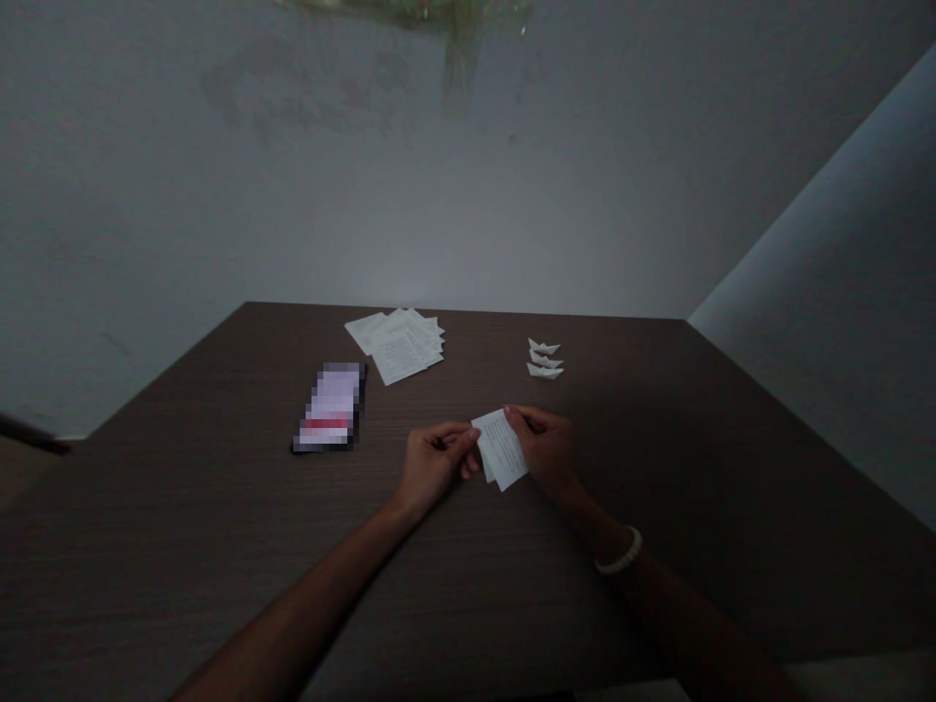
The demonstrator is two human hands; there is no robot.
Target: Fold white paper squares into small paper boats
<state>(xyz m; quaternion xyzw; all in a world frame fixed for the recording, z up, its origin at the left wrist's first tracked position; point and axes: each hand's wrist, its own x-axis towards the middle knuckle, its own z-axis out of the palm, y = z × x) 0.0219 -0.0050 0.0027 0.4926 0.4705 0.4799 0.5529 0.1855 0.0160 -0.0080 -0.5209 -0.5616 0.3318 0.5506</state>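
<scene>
A small printed sheet of paper (pixel 503 450), folded so that two layers show at its lower edge, is held above the table between both hands. My left hand (pixel 433 463) pinches its upper left corner between thumb and fingers. On the other side, my right hand (pixel 547 444) grips the top right edge, thumb on the printed face. Beyond the right hand, three small folded paper boats (pixel 545 372) stand in a column. Farther back on the left lies a fanned pile of printed paper sheets (pixel 402 353).
A phone (pixel 331 408) with a lit, blurred screen lies left of my left hand. The dark wooden table (pixel 219 546) reaches back to a grey wall (pixel 468 214). A white beaded bracelet (pixel 621 554) circles my right wrist. Some dark object (pixel 33 434) pokes in at the left edge.
</scene>
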